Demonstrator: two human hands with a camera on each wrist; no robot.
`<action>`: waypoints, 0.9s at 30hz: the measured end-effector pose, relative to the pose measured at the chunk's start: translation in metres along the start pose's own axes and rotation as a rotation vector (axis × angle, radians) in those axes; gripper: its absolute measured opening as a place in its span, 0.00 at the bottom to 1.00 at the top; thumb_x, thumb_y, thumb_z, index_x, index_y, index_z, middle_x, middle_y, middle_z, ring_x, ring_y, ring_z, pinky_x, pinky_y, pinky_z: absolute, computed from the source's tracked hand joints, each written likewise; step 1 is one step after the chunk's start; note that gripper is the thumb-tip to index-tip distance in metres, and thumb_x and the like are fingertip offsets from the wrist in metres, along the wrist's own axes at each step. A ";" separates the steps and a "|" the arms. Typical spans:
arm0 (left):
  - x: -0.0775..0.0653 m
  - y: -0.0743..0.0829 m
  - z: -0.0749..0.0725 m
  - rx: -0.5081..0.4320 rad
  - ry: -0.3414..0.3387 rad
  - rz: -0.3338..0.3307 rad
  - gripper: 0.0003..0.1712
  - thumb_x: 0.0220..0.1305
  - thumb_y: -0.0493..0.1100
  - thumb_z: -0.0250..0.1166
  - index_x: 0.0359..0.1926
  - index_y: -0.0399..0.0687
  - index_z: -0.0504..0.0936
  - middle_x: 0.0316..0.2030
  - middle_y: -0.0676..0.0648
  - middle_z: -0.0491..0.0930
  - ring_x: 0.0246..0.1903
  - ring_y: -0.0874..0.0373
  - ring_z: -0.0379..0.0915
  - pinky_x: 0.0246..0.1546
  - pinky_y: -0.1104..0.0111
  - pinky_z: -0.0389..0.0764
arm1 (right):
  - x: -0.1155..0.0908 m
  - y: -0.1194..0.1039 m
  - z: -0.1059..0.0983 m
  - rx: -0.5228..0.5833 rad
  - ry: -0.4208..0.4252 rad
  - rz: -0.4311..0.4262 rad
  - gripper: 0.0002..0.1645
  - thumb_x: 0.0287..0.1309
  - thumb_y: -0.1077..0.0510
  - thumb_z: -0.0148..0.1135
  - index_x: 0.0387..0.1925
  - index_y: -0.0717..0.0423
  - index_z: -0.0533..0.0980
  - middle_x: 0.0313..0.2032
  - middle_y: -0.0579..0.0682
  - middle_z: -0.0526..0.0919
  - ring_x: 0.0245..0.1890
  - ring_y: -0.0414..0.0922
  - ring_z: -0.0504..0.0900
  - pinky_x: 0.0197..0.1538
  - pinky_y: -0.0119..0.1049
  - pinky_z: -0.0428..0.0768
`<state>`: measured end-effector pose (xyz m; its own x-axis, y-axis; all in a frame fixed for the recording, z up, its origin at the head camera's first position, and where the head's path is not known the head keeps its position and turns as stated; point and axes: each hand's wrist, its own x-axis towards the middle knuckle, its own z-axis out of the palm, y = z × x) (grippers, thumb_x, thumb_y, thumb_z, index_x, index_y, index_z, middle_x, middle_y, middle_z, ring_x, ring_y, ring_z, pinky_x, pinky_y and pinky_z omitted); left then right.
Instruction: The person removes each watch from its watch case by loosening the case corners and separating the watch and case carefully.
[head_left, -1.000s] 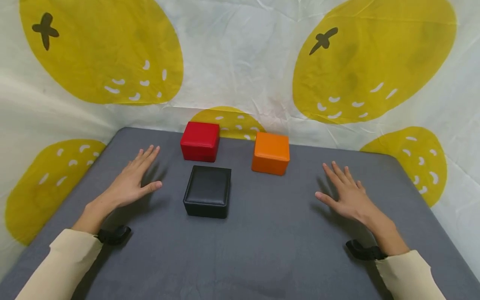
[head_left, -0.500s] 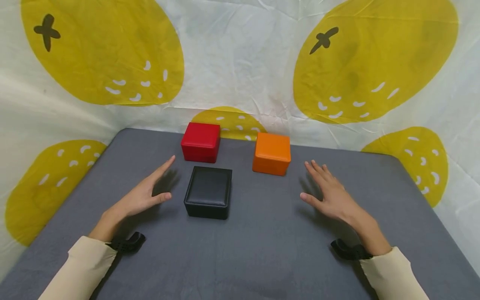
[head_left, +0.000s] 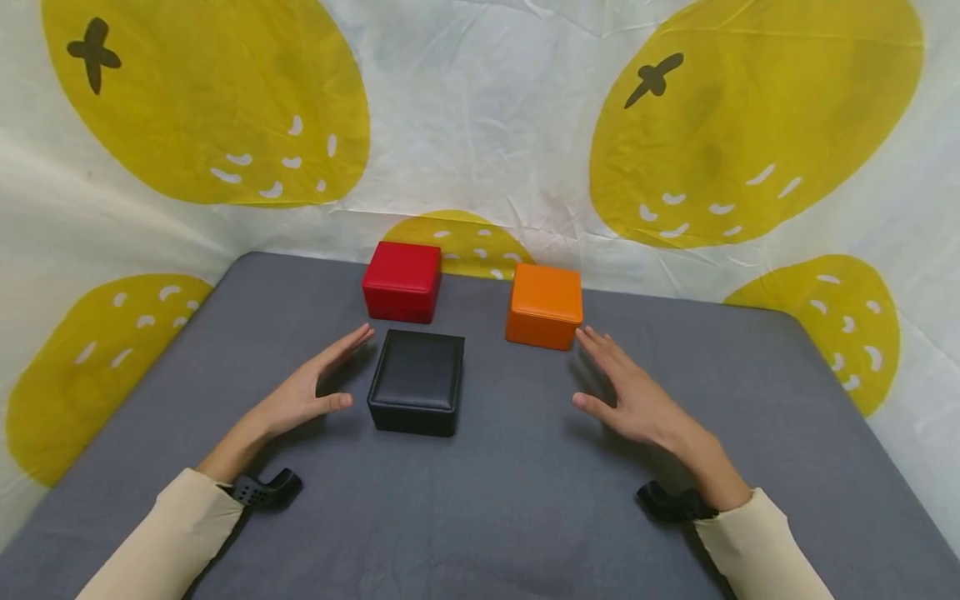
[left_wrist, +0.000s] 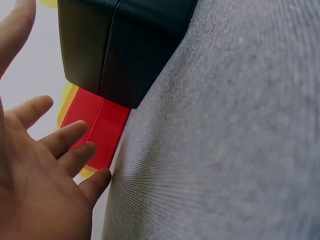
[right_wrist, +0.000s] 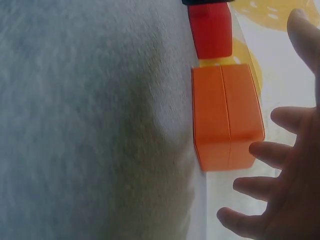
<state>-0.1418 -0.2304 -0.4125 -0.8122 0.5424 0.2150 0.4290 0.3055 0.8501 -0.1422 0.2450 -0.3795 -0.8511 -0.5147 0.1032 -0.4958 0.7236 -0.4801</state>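
Observation:
A black lidded box sits on the grey cloth-covered table, nearest the person. Behind it, slightly left, stands a red box, and an orange box is back to the right. My left hand is just left of the black box, fingers extended and thumb apart, holding nothing. In the left wrist view its palm faces the black box and red box. My right hand, fingers spread, is in front and right of the orange box, its fingertips close to that box's lower right corner in the head view.
A white cloth with yellow fruit prints hangs behind and beside the grey table. Each wrist wears a black camera mount, one on the left and one on the right.
Both hands have moved inward, the left rightward toward the black box and the right leftward toward the orange box. The three boxes have stayed put.

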 end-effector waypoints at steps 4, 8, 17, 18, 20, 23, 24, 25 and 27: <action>0.001 0.001 0.003 -0.019 0.005 -0.028 0.55 0.53 0.35 0.68 0.75 0.63 0.47 0.72 0.45 0.53 0.71 0.53 0.45 0.69 0.55 0.49 | 0.003 -0.006 0.003 0.004 -0.010 -0.009 0.50 0.60 0.42 0.61 0.75 0.42 0.45 0.74 0.50 0.45 0.71 0.61 0.44 0.62 0.68 0.53; 0.002 0.001 0.006 -0.017 -0.006 -0.053 0.58 0.51 0.37 0.71 0.75 0.67 0.45 0.72 0.46 0.53 0.70 0.49 0.45 0.65 0.40 0.44 | 0.004 -0.014 0.006 -0.012 -0.013 -0.023 0.51 0.60 0.40 0.61 0.75 0.42 0.45 0.74 0.51 0.44 0.71 0.59 0.45 0.62 0.66 0.55; 0.004 -0.001 0.012 0.009 -0.015 -0.075 0.59 0.49 0.43 0.74 0.75 0.69 0.46 0.71 0.48 0.54 0.70 0.51 0.46 0.63 0.37 0.42 | 0.011 -0.030 0.014 -0.002 0.003 -0.099 0.52 0.58 0.40 0.63 0.75 0.43 0.46 0.73 0.52 0.49 0.69 0.56 0.54 0.60 0.62 0.63; 0.004 -0.001 0.013 0.011 -0.015 -0.077 0.59 0.49 0.44 0.74 0.75 0.69 0.46 0.71 0.48 0.54 0.70 0.50 0.46 0.63 0.37 0.42 | 0.012 -0.031 0.016 0.002 0.004 -0.106 0.52 0.58 0.40 0.63 0.75 0.43 0.46 0.73 0.52 0.49 0.69 0.55 0.54 0.60 0.62 0.63; 0.004 -0.001 0.014 0.017 -0.014 -0.081 0.60 0.48 0.44 0.75 0.75 0.69 0.46 0.71 0.48 0.54 0.69 0.50 0.47 0.63 0.37 0.43 | 0.014 -0.033 0.019 0.014 0.003 -0.114 0.52 0.58 0.40 0.63 0.75 0.42 0.46 0.73 0.51 0.49 0.69 0.54 0.54 0.60 0.61 0.64; 0.004 -0.002 0.014 0.032 -0.017 -0.087 0.63 0.46 0.45 0.77 0.75 0.68 0.44 0.71 0.46 0.54 0.69 0.49 0.48 0.63 0.38 0.45 | 0.017 -0.037 0.023 0.019 -0.004 -0.125 0.54 0.57 0.38 0.64 0.75 0.43 0.45 0.74 0.48 0.48 0.69 0.53 0.55 0.61 0.60 0.64; 0.004 -0.002 0.015 0.039 -0.020 -0.089 0.64 0.46 0.45 0.77 0.75 0.68 0.44 0.71 0.46 0.54 0.69 0.49 0.48 0.63 0.38 0.45 | 0.019 -0.038 0.025 0.014 -0.009 -0.126 0.54 0.56 0.37 0.63 0.75 0.42 0.45 0.74 0.48 0.47 0.69 0.53 0.55 0.61 0.59 0.64; 0.004 -0.002 0.015 0.044 -0.024 -0.092 0.65 0.45 0.45 0.78 0.75 0.66 0.43 0.71 0.46 0.54 0.69 0.49 0.47 0.64 0.39 0.45 | 0.020 -0.040 0.027 0.008 -0.016 -0.124 0.55 0.56 0.36 0.63 0.75 0.42 0.45 0.74 0.47 0.47 0.69 0.52 0.55 0.61 0.59 0.65; 0.005 -0.003 0.016 0.057 -0.035 -0.099 0.67 0.44 0.45 0.79 0.76 0.63 0.42 0.71 0.45 0.53 0.69 0.48 0.47 0.64 0.39 0.46 | 0.024 -0.043 0.029 0.003 -0.031 -0.126 0.56 0.54 0.33 0.62 0.75 0.42 0.44 0.74 0.47 0.46 0.69 0.52 0.54 0.61 0.58 0.65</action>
<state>-0.1406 -0.2159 -0.4212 -0.8377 0.5341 0.1140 0.3705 0.4024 0.8371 -0.1359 0.1882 -0.3819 -0.7762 -0.6156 0.1360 -0.5981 0.6510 -0.4674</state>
